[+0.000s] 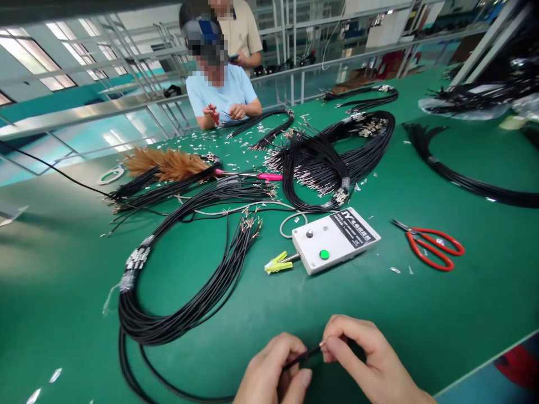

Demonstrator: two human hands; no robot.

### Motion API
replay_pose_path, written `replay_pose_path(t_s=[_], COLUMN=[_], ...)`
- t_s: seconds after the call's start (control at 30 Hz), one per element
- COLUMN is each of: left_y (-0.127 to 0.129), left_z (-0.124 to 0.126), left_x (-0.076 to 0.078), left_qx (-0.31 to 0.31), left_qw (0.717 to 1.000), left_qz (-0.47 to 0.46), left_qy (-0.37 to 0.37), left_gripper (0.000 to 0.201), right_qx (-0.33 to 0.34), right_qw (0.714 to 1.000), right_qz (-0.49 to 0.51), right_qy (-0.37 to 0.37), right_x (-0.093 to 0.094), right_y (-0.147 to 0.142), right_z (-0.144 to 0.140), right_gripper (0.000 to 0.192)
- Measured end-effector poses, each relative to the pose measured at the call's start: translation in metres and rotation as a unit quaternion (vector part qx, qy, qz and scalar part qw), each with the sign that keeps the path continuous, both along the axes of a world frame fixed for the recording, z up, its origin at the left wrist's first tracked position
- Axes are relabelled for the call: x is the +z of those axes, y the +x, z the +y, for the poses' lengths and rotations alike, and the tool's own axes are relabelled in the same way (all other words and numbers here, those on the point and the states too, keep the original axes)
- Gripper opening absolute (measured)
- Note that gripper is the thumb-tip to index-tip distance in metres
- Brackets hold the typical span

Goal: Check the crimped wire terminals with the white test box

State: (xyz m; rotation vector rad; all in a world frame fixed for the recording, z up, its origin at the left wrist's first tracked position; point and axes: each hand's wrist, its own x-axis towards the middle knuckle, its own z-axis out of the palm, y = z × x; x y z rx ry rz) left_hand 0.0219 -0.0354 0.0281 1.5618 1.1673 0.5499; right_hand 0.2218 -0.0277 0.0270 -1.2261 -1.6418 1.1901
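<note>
Low, near table edge [484,367] — both hands [332,365] pinching black wire [304,355].

There is one view only, from a camera on the person's head. It looks forward and down over the green table [421,314]. The fingers [337,336] are very near, at the bottom edge; beyond the fingers the table goes far to a co-worker [223,90].
</note>
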Motion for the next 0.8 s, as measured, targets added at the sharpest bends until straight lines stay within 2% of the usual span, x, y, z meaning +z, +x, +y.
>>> replay_pose_path(t_s=[0.13, 0.27, 0.33, 0.4, 0.47, 0.53, 0.7, 0.8], left_y=[0.016, 0.021, 0.021, 0.021, 0.021, 0.02, 0.018, 0.019], left_z=[0.012, 0.011, 0.006, 0.002, 0.001, 0.002, 0.006, 0.006], left_x=[0.007, 0.002, -0.003, -0.007, -0.007, -0.004, 0.004, 0.004], left_qx=[-0.048, -0.017, 0.02, 0.05, 0.071, 0.084, 0.101, 0.107], left_qw=[0.998, 0.996, 0.993, 0.987, 0.979, 0.971, 0.962, 0.967], left_qz=[-0.024, -0.073, -0.101, -0.129, -0.153, -0.171, -0.192, -0.178], left_qy=[-0.019, -0.044, -0.058, -0.085, -0.118, -0.142, -0.166, -0.148], left_gripper=[0.01, 0.02, 0.03, 0.042, 0.05, 0.053, 0.058, 0.056], right_qx=[0.001, -0.007, -0.017, -0.022, -0.02, -0.014, -0.046, -0.056], right_qw=[1.0, 0.999, 0.996, 0.983, 0.961, 0.95, 0.952, 0.954], right_qz=[0.007, 0.035, 0.076, 0.139, 0.194, 0.209, 0.207, 0.211], right_qy=[0.028, 0.014, -0.037, -0.121, -0.195, -0.233, -0.221, -0.205], right_x=[-0.005, -0.008, -0.009, -0.009, -0.008, -0.007, -0.001, 0.002], right_y=[-0.001, -0.001, -0.005, -0.011, -0.015, -0.018, -0.018, -0.021], right_z=[0.002, 0.0, 0.0, 0.0, 0.002, 0.004, 0.006, 0.006], right_gripper=[0.027, 0.025, 0.025, 0.03, 0.038, 0.043, 0.038, 0.036])
